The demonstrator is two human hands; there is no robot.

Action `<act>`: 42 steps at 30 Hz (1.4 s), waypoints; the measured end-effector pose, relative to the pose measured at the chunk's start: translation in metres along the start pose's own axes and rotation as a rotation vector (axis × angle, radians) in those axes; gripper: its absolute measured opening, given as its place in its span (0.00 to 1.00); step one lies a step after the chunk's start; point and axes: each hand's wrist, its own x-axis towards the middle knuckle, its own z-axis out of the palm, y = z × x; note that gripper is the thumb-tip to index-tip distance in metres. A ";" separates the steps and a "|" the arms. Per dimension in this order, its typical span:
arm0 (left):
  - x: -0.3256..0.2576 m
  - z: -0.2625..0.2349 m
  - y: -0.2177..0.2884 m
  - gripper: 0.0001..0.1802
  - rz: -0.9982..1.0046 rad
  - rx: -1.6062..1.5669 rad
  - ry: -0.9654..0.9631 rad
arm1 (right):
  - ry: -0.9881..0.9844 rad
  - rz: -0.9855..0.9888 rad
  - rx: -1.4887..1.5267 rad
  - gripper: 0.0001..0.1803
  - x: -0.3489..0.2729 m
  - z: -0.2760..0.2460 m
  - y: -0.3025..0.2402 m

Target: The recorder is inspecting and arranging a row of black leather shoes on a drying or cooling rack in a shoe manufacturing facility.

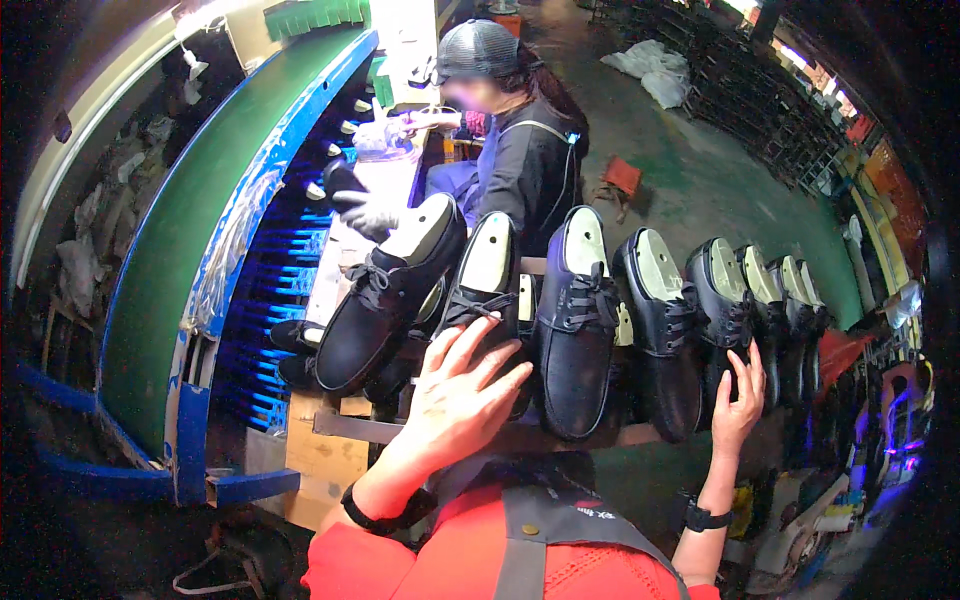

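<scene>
Several black lace-up shoes with pale yellow lasts inside stand tilted in a row on a rack [650,434]. My left hand [465,395] lies with spread fingers over the front of the second shoe [478,302] from the left, fingertips at its laces. To its left leans another black shoe [345,338], and to its right a laced one [575,370] with its toe toward me. My right hand [740,395], fingers apart and holding nothing, is at the toe of a shoe [720,295] farther right; whether it touches is unclear.
Across the rack sits a co-worker [530,160] in dark clothes and a cap, with a grey-gloved hand [372,213] near a black shoe [343,180]. A green conveyor [190,230] with a blue frame runs along the left. A red stool [620,178] stands on the floor behind.
</scene>
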 end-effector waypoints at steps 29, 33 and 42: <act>-0.003 0.001 -0.001 0.19 -0.023 0.000 -0.024 | 0.001 -0.012 0.001 0.17 -0.001 0.001 0.001; -0.002 0.000 -0.002 0.20 -0.021 -0.012 -0.019 | 0.012 0.004 0.044 0.18 -0.001 0.004 0.002; -0.002 -0.001 -0.002 0.22 -0.015 -0.020 -0.028 | -0.008 0.007 0.010 0.17 -0.002 0.002 0.001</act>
